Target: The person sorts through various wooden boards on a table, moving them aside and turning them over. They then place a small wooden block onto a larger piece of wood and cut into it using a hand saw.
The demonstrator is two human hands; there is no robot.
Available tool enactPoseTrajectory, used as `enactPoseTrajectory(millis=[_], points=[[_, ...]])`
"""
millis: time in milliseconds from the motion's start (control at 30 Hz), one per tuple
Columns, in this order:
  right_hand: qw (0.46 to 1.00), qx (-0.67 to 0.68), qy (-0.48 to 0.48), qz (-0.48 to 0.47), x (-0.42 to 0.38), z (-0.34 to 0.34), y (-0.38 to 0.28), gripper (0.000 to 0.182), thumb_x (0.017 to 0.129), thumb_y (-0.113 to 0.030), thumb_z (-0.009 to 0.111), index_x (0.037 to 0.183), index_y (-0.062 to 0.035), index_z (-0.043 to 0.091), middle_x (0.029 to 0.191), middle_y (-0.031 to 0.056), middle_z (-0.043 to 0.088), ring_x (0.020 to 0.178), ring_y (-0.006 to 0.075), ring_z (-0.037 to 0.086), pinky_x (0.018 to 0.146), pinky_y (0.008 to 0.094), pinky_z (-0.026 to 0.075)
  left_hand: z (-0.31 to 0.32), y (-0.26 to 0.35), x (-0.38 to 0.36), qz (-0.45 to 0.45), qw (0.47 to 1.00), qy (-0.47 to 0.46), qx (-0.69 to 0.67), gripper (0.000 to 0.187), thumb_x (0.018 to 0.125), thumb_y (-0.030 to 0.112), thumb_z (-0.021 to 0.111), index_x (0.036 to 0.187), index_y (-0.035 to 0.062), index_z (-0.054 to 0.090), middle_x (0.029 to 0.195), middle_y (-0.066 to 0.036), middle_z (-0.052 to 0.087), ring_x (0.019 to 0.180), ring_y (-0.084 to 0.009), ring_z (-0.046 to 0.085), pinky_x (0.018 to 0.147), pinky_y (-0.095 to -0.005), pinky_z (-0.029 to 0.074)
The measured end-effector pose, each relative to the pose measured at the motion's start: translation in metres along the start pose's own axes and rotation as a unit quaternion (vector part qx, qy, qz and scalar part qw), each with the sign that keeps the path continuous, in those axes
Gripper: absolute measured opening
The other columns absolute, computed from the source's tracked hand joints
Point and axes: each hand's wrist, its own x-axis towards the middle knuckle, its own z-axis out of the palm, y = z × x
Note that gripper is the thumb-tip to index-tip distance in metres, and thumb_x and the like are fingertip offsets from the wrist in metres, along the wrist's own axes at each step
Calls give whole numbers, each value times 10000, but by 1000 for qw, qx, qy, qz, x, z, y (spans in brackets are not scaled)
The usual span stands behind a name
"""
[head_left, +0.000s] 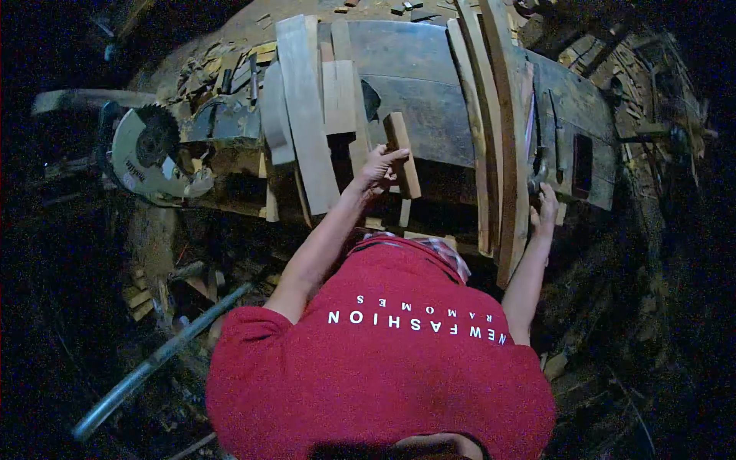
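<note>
My left hand [378, 167] holds a short wooden block [403, 156] near the bench's front edge, with fingers on the block's left side. Toward the right, my right hand [545, 207] is at the front edge of the workbench [418, 57], its fingers apart, close to a dark metal tool [539, 175]. Long wooden strips [491, 123] lie across the bench between my hands. Left of the block are wide pale boards [303, 115] and a shorter board [339, 96].
A circular saw [138, 153] with a toothed blade stands at the far left. A metal pipe [161, 356] slants across the lower left. Wood scraps [222, 69] lie at the upper left, and a dark rectangular piece [582, 165] rests on the bench's right part.
</note>
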Motion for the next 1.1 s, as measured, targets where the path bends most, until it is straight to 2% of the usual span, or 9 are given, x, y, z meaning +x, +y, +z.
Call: enactPoseTrajectory(millis=[67,133,267,467,567,767,933,1000,1100], points=[[990,-84,-42,-108,67,-41,52,315,828,-207,529,1117,-84,502,900,17,539,668,129,517,575,256,402,8,-3,1,-2,999,23,-31,255,722,258,698,808,123,500,548,44,450,366,-53,394,380,-250,409],[996,-49,-29,-72,9,-23,18,318,832,-208,526,1119,-75,494,870,22,527,640,119,497,544,254,394,1,-7,6,-11,999,49,13,248,723,264,697,801,120,511,585,33,486,353,-61,386,331,-220,352],[997,6,3,-80,-32,-14,7,391,788,-159,581,1139,-40,454,803,62,551,504,125,508,386,239,405,-4,-1,24,66,992,78,77,331,683,221,732,886,49,535,658,-14,564,487,-87,525,403,-247,436],[942,-224,116,-224,-47,-9,9,290,764,-188,601,964,20,576,909,104,583,733,194,576,639,297,475,-13,7,89,158,961,97,206,624,606,240,777,1022,-66,426,899,-132,559,757,-201,577,626,-315,484],[858,-337,100,-375,-78,19,-14,309,750,-217,607,950,17,582,952,158,594,895,274,549,800,361,427,-9,1,119,242,841,279,395,895,567,384,767,1130,-85,253,1058,-224,473,989,-319,482,845,-386,378],[716,-484,52,-501,-54,69,-35,522,689,-317,667,1078,-6,511,999,205,543,977,371,489,846,445,392,4,23,126,228,800,284,477,830,580,341,749,1140,-40,270,1084,-277,464,1004,-378,484,830,-433,395],[734,-523,-13,-433,-19,100,-36,723,625,-375,721,1153,3,406,1005,241,527,944,394,503,817,446,415,-6,20,137,197,786,281,514,795,607,302,727,1158,-39,264,1124,-287,446,997,-386,502,823,-441,417],[798,-503,-37,-328,-22,108,-48,668,577,-432,736,1034,0,512,977,234,570,884,381,558,730,439,463,-3,12,139,244,698,332,586,759,632,278,714,1159,-33,264,1147,-277,438,930,-413,530,787,-457,442],[762,-586,-51,-272,-5,112,-54,639,577,-421,742,1002,8,534,928,223,597,846,367,582,710,422,473,17,32,112,182,725,307,589,719,648,268,717,1149,-21,292,1156,-290,421,887,-416,549,736,-482,455]])
